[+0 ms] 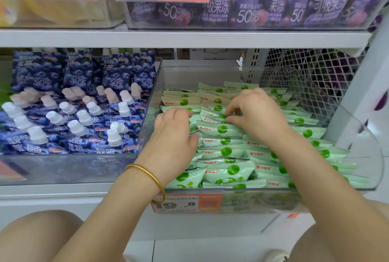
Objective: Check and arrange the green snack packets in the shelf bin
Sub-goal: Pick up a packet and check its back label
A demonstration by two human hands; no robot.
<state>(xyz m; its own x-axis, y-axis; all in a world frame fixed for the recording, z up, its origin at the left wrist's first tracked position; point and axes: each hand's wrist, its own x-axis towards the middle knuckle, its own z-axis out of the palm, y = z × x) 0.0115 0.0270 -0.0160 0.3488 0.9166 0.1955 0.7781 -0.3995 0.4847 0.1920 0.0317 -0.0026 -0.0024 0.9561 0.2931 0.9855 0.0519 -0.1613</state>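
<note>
Inside the clear bin (371, 156), the left hand (174, 129) is curling round green packets (226, 170) at its left side to brace them while the right hand (254, 112) is apparently pinching one mid-bin to straighten it.

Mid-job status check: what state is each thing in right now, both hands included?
bin, clear, open-topped, nearly full.
green packets, lying overlapped in rows.
left hand, fingers curled among packets, grip hidden.
right hand, fingers pinching one green packet.
blue pouches, capped, in the neighbouring bin.
</note>
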